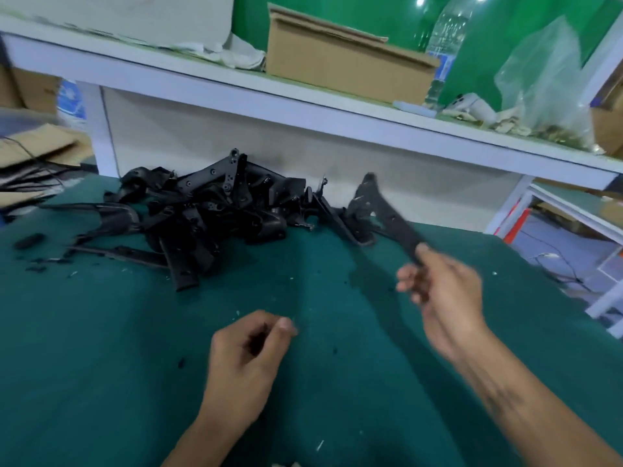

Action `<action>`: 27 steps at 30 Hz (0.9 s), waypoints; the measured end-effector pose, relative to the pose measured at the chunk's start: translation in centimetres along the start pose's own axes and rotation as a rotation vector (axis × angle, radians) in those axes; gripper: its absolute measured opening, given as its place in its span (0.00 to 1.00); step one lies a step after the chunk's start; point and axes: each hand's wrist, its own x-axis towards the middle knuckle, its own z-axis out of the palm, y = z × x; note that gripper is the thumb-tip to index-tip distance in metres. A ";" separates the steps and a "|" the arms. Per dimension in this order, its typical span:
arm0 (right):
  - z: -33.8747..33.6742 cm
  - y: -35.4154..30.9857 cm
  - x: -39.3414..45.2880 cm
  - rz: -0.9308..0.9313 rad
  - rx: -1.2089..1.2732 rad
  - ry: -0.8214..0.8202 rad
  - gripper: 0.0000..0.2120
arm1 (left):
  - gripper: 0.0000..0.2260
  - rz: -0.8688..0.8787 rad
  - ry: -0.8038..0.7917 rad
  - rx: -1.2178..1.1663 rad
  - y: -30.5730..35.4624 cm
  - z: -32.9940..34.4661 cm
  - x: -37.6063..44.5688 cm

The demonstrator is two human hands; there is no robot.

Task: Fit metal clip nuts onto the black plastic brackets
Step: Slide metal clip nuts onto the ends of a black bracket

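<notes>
Right hand [441, 291] pinching near end of a long black bracket [387, 214], raised over desk [101, 332] right of pile [202, 214]; probably light, stiff, best held endwise; left hand [249, 352] loosely curled, contents unclear.

A heap of black plastic brackets [202, 210] lies jumbled at the far edge of the green worktop [118, 332], left of its middle, long flat arms and curved pieces crossing one another, several showing small round holes. One long, flat bracket [387, 214] is lifted clear of the worktop near the far right, tilted with its wider end up and away; its near end is gripped by the right hand [441, 291], blurred
</notes>
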 end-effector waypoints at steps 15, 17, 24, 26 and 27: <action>2.2 5.8 -16.0 -0.347 -0.542 -0.520 0.05 | 0.27 -0.380 0.421 -0.646 9.3 1.9 0.0; 2.0 6.0 -15.7 -0.368 -0.655 -0.637 0.11 | 0.25 -0.311 0.484 -0.610 10.0 1.3 0.7; -2.7 5.6 -12.4 -0.227 -0.552 -0.790 0.10 | 0.43 -0.013 0.255 0.408 7.8 -1.1 0.8; -3.3 5.9 -12.3 -0.170 -0.600 -0.851 0.12 | 0.38 0.025 0.173 0.662 6.5 -1.1 0.0; -3.4 6.1 -12.3 -0.164 -0.634 -0.883 0.12 | 0.36 0.058 0.129 0.761 5.7 -1.1 -0.4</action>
